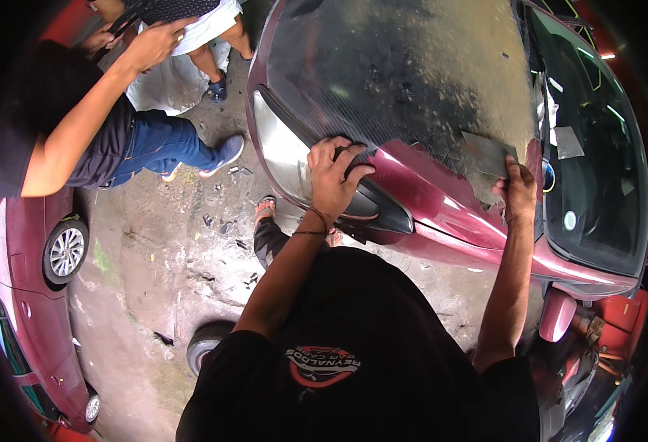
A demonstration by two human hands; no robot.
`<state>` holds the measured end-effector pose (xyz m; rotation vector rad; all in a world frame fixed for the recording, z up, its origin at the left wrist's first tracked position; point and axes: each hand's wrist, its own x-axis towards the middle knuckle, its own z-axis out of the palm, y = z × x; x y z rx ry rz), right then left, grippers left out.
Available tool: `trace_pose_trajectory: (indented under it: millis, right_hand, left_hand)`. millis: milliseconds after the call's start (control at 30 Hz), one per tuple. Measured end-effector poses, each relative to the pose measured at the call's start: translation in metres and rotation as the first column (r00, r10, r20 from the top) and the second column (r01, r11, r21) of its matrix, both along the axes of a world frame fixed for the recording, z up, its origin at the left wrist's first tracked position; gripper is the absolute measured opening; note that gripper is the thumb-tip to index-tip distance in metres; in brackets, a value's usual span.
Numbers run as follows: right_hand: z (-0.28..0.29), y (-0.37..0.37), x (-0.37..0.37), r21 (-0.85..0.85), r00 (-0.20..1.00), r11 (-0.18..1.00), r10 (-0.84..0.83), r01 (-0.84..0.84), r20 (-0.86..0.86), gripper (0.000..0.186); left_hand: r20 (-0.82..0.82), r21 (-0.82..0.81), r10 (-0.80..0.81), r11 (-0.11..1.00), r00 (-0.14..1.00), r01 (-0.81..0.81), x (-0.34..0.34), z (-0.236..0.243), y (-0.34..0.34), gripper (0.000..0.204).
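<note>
My right hand (518, 190) grips a flat grey scraper plate (488, 153) by its near right corner. The plate lies against the car hood (412, 66), where a dark, patterned layer meets maroon paint. That layer has a ragged edge and is worn to a tan colour farther back. My left hand (333, 177) rests on the hood's front corner above the headlight (278, 140). Its fingers are bent, with the thumb apart from the index finger and nothing visible between them. The exposed maroon paint (405, 169) shows between my two hands.
A person in jeans (162, 144) stands at the left with one arm raised; another person's legs (217, 55) show behind. A second maroon car (33, 243) is parked at far left. A tire (205, 342) lies on the floor. The windshield (596, 169) and side mirror (557, 315) are at right.
</note>
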<state>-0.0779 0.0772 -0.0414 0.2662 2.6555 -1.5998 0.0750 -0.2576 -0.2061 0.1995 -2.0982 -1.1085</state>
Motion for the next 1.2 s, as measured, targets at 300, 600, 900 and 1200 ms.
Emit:
trace_pose_trajectory:
  millis: [300, 600, 900, 1200]
  right_hand:
    - [-0.011, 0.057, -0.001, 0.797, 0.862, 0.500, 0.175, 0.340, -0.477, 0.055]
    - [-0.043, -0.143, 0.112, 0.623, 0.599, 0.678, 0.701, -0.391, -0.387, 0.018]
    - [-0.014, -0.059, 0.031, 0.771, 0.637, 0.625, 0.645, -0.123, -0.422, 0.020]
    - [-0.003, -0.126, 0.033, 0.826, 0.286, 0.358, 0.925, -0.435, -0.250, 0.033]
  left_hand:
    - [-0.102, -0.067, 0.067, 0.995, 0.993, -0.074, -0.010, 0.001, -0.006, 0.017]
    - [0.019, 0.050, 0.048, 0.998, 0.999, -0.049, 0.032, -0.002, 0.008, 0.028]
    - [0.150, 0.065, -0.068, 0.996, 0.986, 0.059, 0.086, 0.008, 0.002, 0.012]
    - [0.253, -0.094, -0.026, 0.994, 0.967, 0.051, 0.063, 0.027, -0.011, 0.032]
